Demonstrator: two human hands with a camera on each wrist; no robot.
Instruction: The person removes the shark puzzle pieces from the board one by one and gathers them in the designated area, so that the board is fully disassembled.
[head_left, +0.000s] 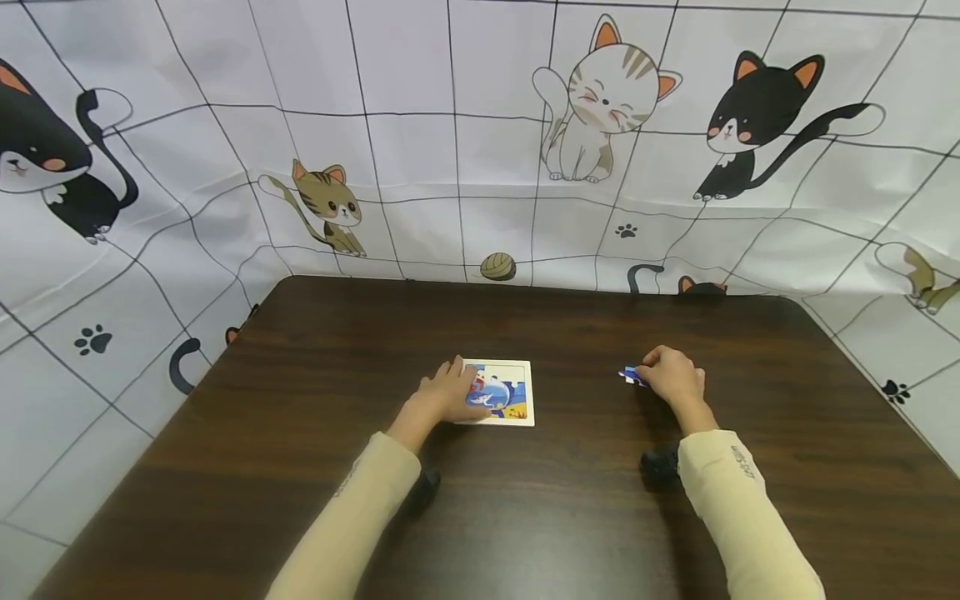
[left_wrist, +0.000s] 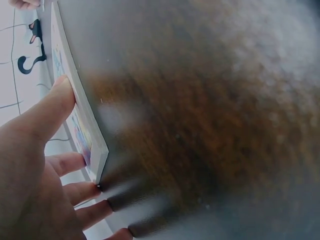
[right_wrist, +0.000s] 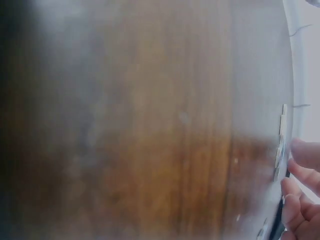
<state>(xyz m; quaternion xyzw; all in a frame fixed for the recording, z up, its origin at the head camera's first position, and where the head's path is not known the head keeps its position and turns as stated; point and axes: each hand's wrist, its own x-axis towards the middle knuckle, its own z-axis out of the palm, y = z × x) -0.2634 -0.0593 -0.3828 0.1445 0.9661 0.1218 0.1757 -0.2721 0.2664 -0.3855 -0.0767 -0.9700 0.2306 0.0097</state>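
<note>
- In the head view, a framed puzzle (head_left: 530,393) is being shown lying flat on the dark brown surface (head_left: 570,333), its blue, red and yellow picture being turned upward and a pale patch being seen near the upper right.
- The left part of the puzzle is being covered by the left hand (head_left: 447,393), whose fingers are being rested on it, spread and relaxed rather than clenched.
- Well apart, to the right of the puzzle, a small blue-and-white piece (head_left: 632,376) is being pinched between the thumb and fingers of the right hand (head_left: 672,379).
- In the left wrist view, the puzzle's pale side edge is being revealed, with the thumb being laid over the rim and the other fingers being stretched out by the corner; the picture is being narrowed to a sliver by the steep angle.
- In the right wrist view, the piece is being shown edge-on, as a thin stepped strip beside the fingertips; whether the surface is being touched by it cannot fairly be told from so blurred an angle.
- Beside the cuff of the right pale sleeve (head_left: 750,525), a dark object (head_left: 660,467) is being seen.
- Behind the surface, a white sheet (head_left: 412,67) is being displayed, printed with grid lines, cartoon cats and paw prints.
</note>
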